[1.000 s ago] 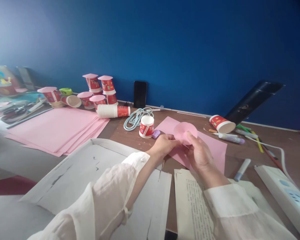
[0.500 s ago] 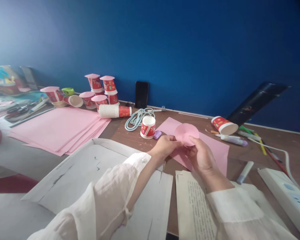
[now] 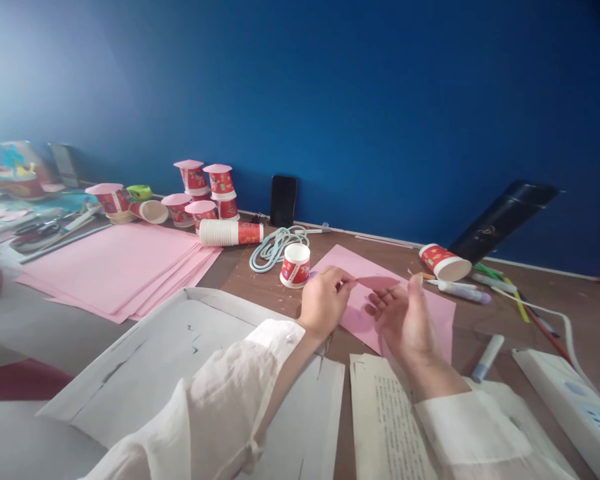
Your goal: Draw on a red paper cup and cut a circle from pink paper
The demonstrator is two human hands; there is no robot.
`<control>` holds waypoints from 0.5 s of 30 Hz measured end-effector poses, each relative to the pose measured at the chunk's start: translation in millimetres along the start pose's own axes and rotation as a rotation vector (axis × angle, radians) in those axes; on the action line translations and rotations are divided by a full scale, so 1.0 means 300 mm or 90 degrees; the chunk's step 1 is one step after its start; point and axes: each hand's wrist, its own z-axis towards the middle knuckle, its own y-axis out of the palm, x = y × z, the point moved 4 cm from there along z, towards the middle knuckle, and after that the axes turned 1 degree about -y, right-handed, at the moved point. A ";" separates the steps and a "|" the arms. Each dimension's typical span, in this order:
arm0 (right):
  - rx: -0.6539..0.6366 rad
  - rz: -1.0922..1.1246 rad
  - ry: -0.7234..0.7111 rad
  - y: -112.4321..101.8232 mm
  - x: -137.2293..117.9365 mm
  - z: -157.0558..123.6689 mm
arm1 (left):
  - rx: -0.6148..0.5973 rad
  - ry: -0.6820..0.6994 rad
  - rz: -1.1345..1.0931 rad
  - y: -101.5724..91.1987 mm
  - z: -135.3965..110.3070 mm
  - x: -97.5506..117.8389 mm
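My left hand [image 3: 327, 301] pinches the left edge of a round pink paper disc [image 3: 379, 283], which is tilted almost edge-on to me. My right hand [image 3: 405, 317] is open beside the disc, palm turned inward, thumb up and fingers apart; its fingertips are just under the disc's near edge. Below both hands a pink paper sheet [image 3: 437, 313] lies on the brown table. To the left of the hands stands an upright red-and-white paper cup [image 3: 295, 267], with a purple item partly hidden behind my left hand.
Paper cups topped with pink discs [image 3: 220, 180] stand stacked at the back left, behind a nested row of cups [image 3: 225, 233]. Pink sheets [image 3: 115, 267] lie at left. A tipped cup [image 3: 445, 263], pens [image 3: 463, 291] and a power strip [image 3: 570, 400] are at right.
The pink disc has turned from facing me to nearly edge-on. My right hand has let go of it and opened, while my left hand keeps its pinch. The view has tilted slightly upward.
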 end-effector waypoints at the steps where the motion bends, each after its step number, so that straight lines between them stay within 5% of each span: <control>1: -0.001 -0.010 0.016 -0.003 -0.004 0.001 | 0.011 0.056 0.031 -0.007 -0.003 0.009; 10: -0.070 0.024 0.170 0.002 -0.013 -0.028 | 0.056 0.329 0.218 -0.027 -0.018 0.059; 13: -0.049 0.022 0.081 -0.015 -0.025 -0.015 | 0.042 0.319 0.226 -0.011 -0.011 0.040; 15: -0.068 -0.014 0.033 -0.022 -0.034 -0.011 | 0.050 0.226 0.172 -0.011 0.005 0.007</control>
